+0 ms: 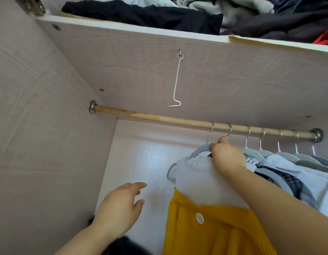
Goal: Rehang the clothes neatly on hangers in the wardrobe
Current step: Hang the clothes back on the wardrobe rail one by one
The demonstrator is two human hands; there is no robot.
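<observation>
**Right hand on a grey hanger at the wardrobe rod**

The right hand (227, 155) has its fingers curled round the top of a grey plastic hanger with a metal hook (200, 150), and that hook sits over the round wooden hanging rod (159, 119). On the hanger hangs a white garment (196, 181) with a mustard-yellow ribbed knit cardigan (211, 236) over its lower part. The cardigan carries one round white button (199, 218).

The left hand (120, 205) is lower and well to the left of the garment. It holds nothing, and its fingers are loosely spread and reach forward.

To the right of the held hanger is a row of pale grey hangers (268, 153), hooked on the same rod. They bear white, checked and grey clothes packed close together.

The rod runs between two round metal end flanges (92, 107). The wardrobe's side panel (39, 126) and the underside of the shelf above are pinkish wood-grain laminate. The back panel (141, 153) is glossy white.

A bent metal wire hook (176, 80) dangles from a screw eye under the shelf. On the shelf lies a loose heap of black, grey, dark and red clothes (141, 14). A metal hinge (33, 5) shows at the top left corner, and some dark fabric (126, 245) lies at the bottom edge of the view.
</observation>
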